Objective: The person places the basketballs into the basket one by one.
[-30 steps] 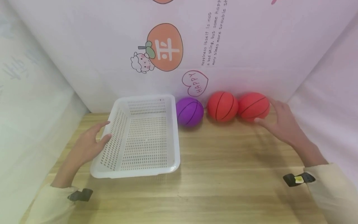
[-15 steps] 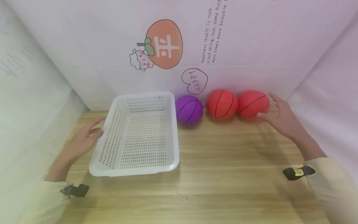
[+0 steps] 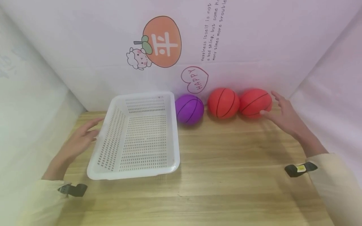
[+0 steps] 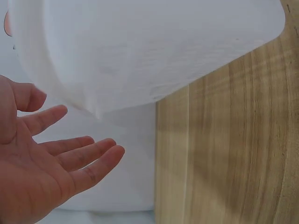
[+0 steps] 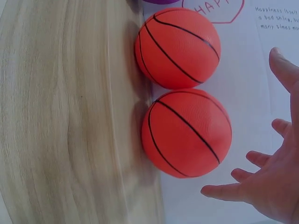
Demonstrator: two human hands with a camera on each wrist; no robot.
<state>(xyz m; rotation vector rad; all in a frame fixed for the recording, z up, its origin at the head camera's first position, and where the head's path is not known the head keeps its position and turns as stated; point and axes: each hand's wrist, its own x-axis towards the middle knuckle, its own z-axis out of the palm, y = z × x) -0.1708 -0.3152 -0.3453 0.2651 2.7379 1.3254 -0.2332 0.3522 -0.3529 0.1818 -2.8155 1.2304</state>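
A white perforated plastic basket (image 3: 176, 141) stands on the left part of the table, with nothing in it. To its right, along the back wall, lie a purple ball (image 3: 189, 110), a red ball (image 3: 223, 103) and a second red ball (image 3: 256, 103), each marked with black basketball lines. My left hand (image 3: 80, 140) hovers beside the basket's left side; in the left wrist view its spread fingers (image 4: 96, 170) are apart from the basket wall. Beside the rightmost red ball is my right hand (image 3: 285, 117), fingers spread, holding nothing; the right wrist view shows a gap to the ball.
The wood-grain table (image 3: 226, 175) is bounded by a printed white back wall (image 3: 99, 47) and white cloth sides. The balls sit close to that back wall, and the purple one is right next to the basket's edge.
My left hand has drawn back from the basket's left rim, moving left. My right hand has eased slightly away from the rightmost red ball. The whole view has shifted a little.
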